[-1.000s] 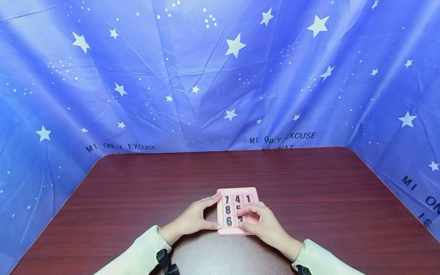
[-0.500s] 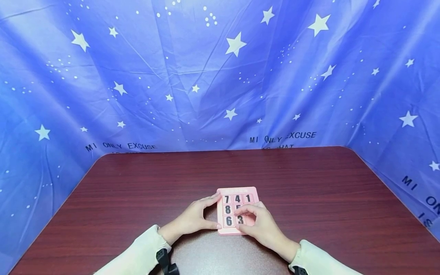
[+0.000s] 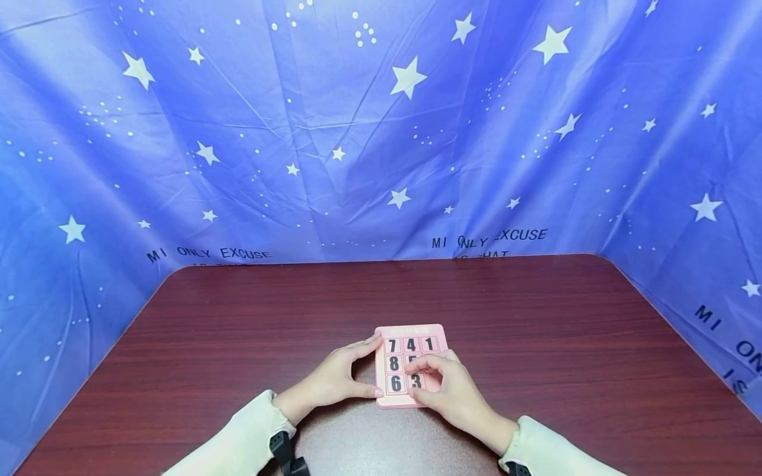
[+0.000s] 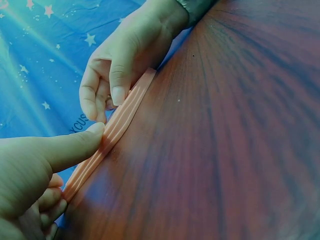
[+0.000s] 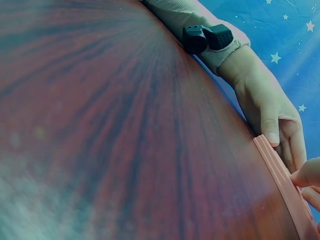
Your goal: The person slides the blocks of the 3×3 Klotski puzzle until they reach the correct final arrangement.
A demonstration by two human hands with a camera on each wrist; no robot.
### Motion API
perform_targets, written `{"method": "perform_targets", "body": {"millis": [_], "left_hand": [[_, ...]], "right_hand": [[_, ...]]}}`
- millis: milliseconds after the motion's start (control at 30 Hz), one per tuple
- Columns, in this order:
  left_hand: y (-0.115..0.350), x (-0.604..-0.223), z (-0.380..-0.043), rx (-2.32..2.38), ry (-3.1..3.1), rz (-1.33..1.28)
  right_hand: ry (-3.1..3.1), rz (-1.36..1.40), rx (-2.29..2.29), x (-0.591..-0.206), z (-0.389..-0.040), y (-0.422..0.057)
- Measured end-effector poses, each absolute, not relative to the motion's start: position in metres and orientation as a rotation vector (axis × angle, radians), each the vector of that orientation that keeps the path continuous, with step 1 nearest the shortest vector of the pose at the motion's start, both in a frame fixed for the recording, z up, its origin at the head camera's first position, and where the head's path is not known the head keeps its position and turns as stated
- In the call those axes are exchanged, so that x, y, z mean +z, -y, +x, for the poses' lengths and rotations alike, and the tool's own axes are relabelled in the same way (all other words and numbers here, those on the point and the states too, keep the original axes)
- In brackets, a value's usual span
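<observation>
A pink number sliding puzzle [image 3: 395, 364] lies flat on the table, with black digits on its tiles. The numerals 7, 4, 1, 8, 6 and 3 show; 5 is partly covered. My left hand [image 3: 332, 379] holds the puzzle's left side, thumb at the near corner and forefinger at the far one. Over the right part of the puzzle, my right hand [image 3: 460, 393] touches the tiles near 5 and 3 with thumb and forefinger bent but apart. It hides the tiles beneath. From the left wrist view, the puzzle [image 4: 112, 132] appears edge-on, with layered ridges.
The dark red wood-grain table [image 3: 268, 317] extends around the puzzle on all sides. Behind and beside it hangs a blue curtain [image 3: 333, 119] with white stars and lettering. A black wrist camera [image 3: 288, 455] sits on the left sleeve.
My right hand has shifted slightly left over the tiles, so more of the digit 3 shows. The left hand and the puzzle frame have stayed in place.
</observation>
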State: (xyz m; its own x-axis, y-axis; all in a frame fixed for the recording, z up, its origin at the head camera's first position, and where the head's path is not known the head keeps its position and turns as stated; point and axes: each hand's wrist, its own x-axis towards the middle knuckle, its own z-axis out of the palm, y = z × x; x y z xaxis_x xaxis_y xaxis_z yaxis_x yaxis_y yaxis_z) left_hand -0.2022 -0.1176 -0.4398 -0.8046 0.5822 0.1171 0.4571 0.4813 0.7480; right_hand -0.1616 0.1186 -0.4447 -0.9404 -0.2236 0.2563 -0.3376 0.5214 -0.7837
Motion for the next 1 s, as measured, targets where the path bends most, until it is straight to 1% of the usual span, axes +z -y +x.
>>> {"method": "perform_targets", "body": {"millis": [1000], "left_hand": [[0.118,-0.442,-0.203,1.248,-2.56,0.923]], "right_hand": [[2.549,0.54,1.411,-0.445,-0.158,-0.139]]}}
